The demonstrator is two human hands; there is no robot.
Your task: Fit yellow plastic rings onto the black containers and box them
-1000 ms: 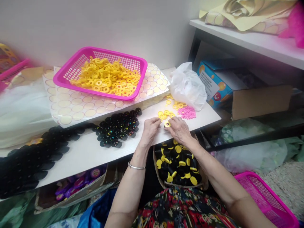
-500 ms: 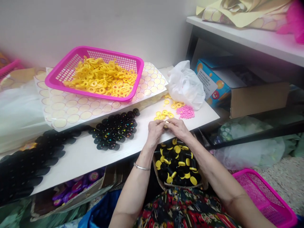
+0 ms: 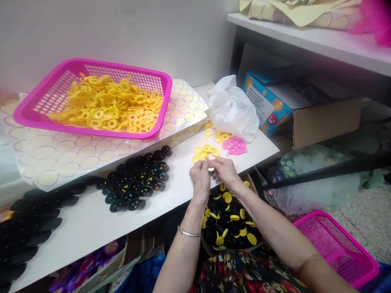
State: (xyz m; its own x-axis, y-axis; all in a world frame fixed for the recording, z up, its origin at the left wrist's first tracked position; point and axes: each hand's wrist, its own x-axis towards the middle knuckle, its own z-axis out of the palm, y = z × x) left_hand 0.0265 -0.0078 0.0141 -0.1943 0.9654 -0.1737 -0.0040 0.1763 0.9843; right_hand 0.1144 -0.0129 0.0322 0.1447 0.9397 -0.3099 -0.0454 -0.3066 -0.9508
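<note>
My left hand (image 3: 200, 178) and my right hand (image 3: 224, 170) meet at the table's front edge, fingers pinched around one small round part (image 3: 210, 167), dark with a pale rim. Its details are too small to tell. Just beyond my fingers lie loose yellow rings (image 3: 205, 152), with a pile of small pink pieces (image 3: 234, 145) to their right. Below my hands, a box holds black cylinders with yellow caps (image 3: 234, 217). Black round cups (image 3: 137, 179) with coloured bits inside stand in a group to the left.
A pink basket (image 3: 168, 95) of yellow rings stands on patterned sheets at the back left. A white plastic bag (image 3: 233, 108) and an open blue carton (image 3: 269, 103) are at the right, under a shelf (image 3: 305, 42). Another pink basket (image 3: 363, 254) is low at the right.
The view has shifted, with the table items now further left. My hands remain together, and the small round part now shows more clearly between my fingers.
</note>
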